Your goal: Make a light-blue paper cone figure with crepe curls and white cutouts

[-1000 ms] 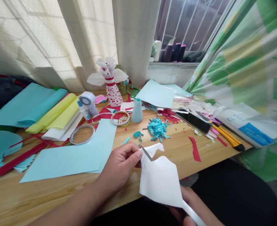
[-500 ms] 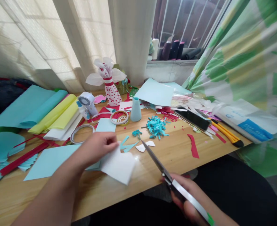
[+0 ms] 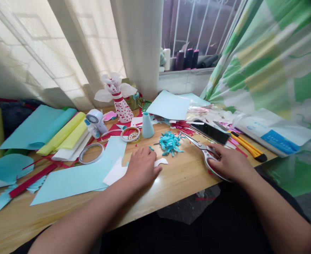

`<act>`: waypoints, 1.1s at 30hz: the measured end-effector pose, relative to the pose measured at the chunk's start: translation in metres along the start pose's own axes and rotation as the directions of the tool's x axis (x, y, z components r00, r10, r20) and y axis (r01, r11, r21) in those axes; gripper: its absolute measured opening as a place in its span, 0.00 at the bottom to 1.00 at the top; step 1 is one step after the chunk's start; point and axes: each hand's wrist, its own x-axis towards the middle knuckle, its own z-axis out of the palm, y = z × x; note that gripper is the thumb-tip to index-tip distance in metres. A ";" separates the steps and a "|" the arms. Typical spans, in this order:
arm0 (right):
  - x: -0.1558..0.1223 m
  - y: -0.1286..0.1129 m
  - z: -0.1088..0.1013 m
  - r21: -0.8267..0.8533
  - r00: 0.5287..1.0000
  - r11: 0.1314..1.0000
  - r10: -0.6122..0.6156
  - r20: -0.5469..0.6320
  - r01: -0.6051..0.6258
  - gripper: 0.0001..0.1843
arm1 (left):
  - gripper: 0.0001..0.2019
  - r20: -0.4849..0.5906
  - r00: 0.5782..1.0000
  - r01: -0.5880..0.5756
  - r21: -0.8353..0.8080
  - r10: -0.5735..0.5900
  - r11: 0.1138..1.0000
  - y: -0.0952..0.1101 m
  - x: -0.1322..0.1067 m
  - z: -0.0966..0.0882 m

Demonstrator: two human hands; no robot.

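My left hand (image 3: 142, 166) rests palm down on the table with its fingers bent forward and its thumb apart. Under and beside it lie paper scraps, including a small white scrap (image 3: 160, 162) by the thumb. A larger piece of white paper (image 3: 115, 172) lies left of the wrist. Just beyond the fingers is a heap of curled blue paper strips (image 3: 170, 143). On the right, my right hand (image 3: 229, 160) grips the handles of the scissors (image 3: 204, 147), low over the table, blades pointing to the far left. A pale blue paper cone (image 3: 147, 126) stands behind the heap.
Tape rolls (image 3: 92, 153), a small white fan (image 3: 96, 120) and rolled coloured paper (image 3: 62, 134) fill the left. A dotted wrapped bundle (image 3: 122, 107) stands behind. To the right are a phone (image 3: 211, 131), a yellow cutter (image 3: 248, 146) and a plastic packet (image 3: 277, 135).
The white paper has left my left hand and lies on the table. That hand has moved right onto the scraps. My right hand has carried the scissors forward and right, down to the table.
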 end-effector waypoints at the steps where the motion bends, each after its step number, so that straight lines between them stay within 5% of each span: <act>1: 0.004 0.003 0.001 0.002 1.000 1.000 -0.008 -0.007 0.008 0.25 | 0.11 0.003 1.000 -0.001 -0.013 0.001 1.000 0.001 0.002 0.002; 6: 0.018 0.012 0.005 0.036 0.998 0.998 -0.054 0.016 0.053 0.24 | 0.04 0.012 1.000 -0.006 -0.136 0.008 0.991 0.002 0.006 0.004; 11: 0.025 0.016 0.009 0.051 0.992 0.991 -0.123 0.035 0.121 0.24 | 0.08 0.026 0.999 0.040 -0.407 -0.032 0.913 -0.002 0.005 -0.004; 14: 0.028 0.020 0.012 0.037 0.986 0.987 -0.160 0.044 0.158 0.25 | 0.10 0.078 0.995 0.096 -0.813 -0.056 0.575 -0.002 -0.001 -0.010; 16: 0.029 0.021 0.010 0.014 0.983 0.984 -0.176 0.058 0.175 0.25 | 0.11 0.096 0.993 0.111 -0.943 -0.065 0.313 -0.001 -0.005 -0.012; 17: 0.030 0.019 0.008 -0.005 0.981 0.983 -0.184 0.056 0.184 0.25 | 0.11 0.080 0.994 0.098 -0.959 -0.075 0.266 -0.001 -0.007 -0.012; 19: 0.028 0.009 -0.002 -0.018 0.975 0.975 -0.222 -0.027 0.221 0.23 | 0.09 0.003 0.995 0.031 -0.960 -0.099 0.279 -0.001 -0.011 -0.009; 22: 0.019 -0.029 -0.023 0.185 0.892 0.903 -0.319 -0.320 0.389 0.14 | 0.05 -0.204 0.973 -0.132 -0.876 -0.107 0.463 -0.004 -0.016 -0.001; 26: 0.007 -0.094 -0.043 0.444 0.701 0.555 -0.443 -0.558 0.704 0.07 | 0.06 -0.504 0.863 -0.369 -0.665 -0.025 0.649 -0.008 -0.017 0.007; 29: 0.008 -0.125 -0.044 0.484 0.642 0.425 -0.449 -0.622 0.765 0.08 | 0.08 -0.547 0.837 -0.384 -0.634 -0.039 0.671 -0.009 -0.016 0.009; 33: 0.016 -0.135 -0.037 0.501 0.632 0.387 -0.434 -0.641 0.774 0.08 | 0.09 -0.499 0.861 -0.324 -0.687 -0.099 0.650 -0.011 -0.014 0.011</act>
